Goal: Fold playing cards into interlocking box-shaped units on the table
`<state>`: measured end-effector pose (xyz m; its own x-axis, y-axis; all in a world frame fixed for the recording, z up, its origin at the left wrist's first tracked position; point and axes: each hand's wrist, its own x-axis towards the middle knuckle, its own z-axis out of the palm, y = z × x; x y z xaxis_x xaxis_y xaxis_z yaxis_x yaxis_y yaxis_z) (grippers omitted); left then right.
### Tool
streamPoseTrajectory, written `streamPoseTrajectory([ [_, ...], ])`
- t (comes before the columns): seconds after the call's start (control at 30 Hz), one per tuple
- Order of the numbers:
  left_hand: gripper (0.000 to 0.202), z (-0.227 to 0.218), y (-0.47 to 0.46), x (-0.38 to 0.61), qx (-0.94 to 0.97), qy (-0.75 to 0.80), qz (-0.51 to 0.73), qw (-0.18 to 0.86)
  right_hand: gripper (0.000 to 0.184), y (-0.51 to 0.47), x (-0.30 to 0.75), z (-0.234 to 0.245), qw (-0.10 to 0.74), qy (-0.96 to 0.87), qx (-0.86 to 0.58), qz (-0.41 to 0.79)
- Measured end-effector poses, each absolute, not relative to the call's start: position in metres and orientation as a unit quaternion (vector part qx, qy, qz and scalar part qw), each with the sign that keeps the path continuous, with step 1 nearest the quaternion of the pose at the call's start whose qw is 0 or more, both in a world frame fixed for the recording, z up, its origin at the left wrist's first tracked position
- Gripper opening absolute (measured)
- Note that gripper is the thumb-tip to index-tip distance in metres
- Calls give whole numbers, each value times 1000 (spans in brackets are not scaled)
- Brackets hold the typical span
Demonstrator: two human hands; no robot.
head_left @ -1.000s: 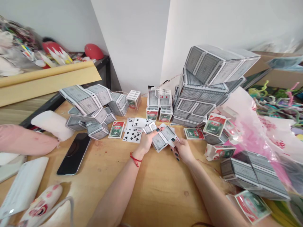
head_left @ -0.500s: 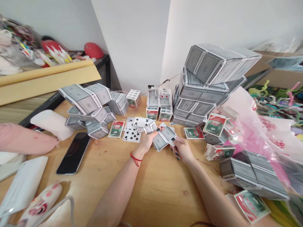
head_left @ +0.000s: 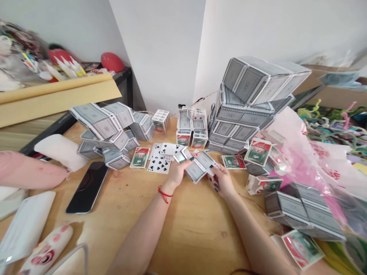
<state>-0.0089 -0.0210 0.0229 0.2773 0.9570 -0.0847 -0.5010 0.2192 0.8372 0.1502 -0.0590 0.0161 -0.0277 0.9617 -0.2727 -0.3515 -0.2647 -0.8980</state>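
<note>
Several grey-backed playing cards [head_left: 196,169] are held between my two hands above the table. My left hand [head_left: 178,170], with a red string bracelet at the wrist, grips the cards from the left, thumb on top. A folded-looking card stands up beside that thumb. My right hand [head_left: 220,178] pinches a card at the right edge, its thumb on top and fingers curled below. Loose face-up cards [head_left: 159,165], a seven of spades among them, lie just left of my left hand. A green and red card box [head_left: 139,157] sits beside them.
A tall stack of joined grey card blocks [head_left: 241,110] rises at the back right, with a smaller structure [head_left: 103,122] at the left. Card boxes [head_left: 258,152] and another card block [head_left: 301,210] lie at right. A phone [head_left: 86,187] rests at left on the wooden table [head_left: 129,214].
The view has shifted slightly. The card by my left thumb stands more open, and the cards between my hands have turned a little. Both hands keep their hold.
</note>
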Motion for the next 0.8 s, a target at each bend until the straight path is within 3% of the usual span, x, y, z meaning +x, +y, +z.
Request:
streamPoseTrajectory([
  [0.27, 76, 40, -17, -33, 240, 150, 431, 857, 25, -60, 164, 11, 500, -335, -435, 670],
  [0.33, 67, 38, -18, -32, 242, 147, 434, 855, 25, -60, 164, 7, 495, -345, -444, 662],
  [0.43, 28, 36, -22, -26, 260, 167, 445, 840, 26, -59, 163, 1, 478, -383, -455, 647],
  [0.47, 25, 36, -23, -24, 263, 173, 440, 841, 27, -58, 163, -1, 468, -399, -459, 641],
  [0.63, 36, 36, -28, -18, 319, 218, 344, 856, 29, -56, 163, -4, 450, -427, -470, 628],
  [0.8, 36, 34, -26, -20, 331, 235, 345, 846, 28, -56, 163, -1, 446, -402, -474, 643],
])
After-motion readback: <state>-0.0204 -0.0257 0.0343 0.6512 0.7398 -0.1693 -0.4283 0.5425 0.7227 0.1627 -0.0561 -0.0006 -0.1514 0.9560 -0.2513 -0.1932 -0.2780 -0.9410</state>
